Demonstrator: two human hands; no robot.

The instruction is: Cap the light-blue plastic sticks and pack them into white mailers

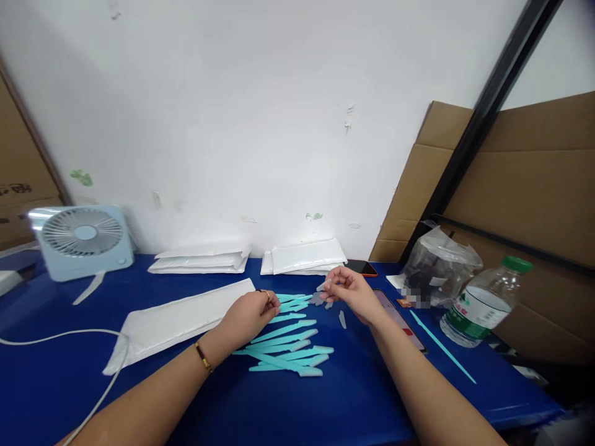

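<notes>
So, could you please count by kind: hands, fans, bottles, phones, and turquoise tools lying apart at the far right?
Hands: 2
Fans: 1
Bottles: 1
Phones: 2
Turquoise tools lying apart: 1
Total: 7

Right hand (353,291) pinching translucent piece (321,287), turquoise sticks (283,331), fan (84,240)

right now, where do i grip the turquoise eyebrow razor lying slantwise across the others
Probably pinch the turquoise eyebrow razor by its slim handle, coming from above and the left: the handle points left and lies over neighbouring razors, while the broader blade head points right.
</notes>
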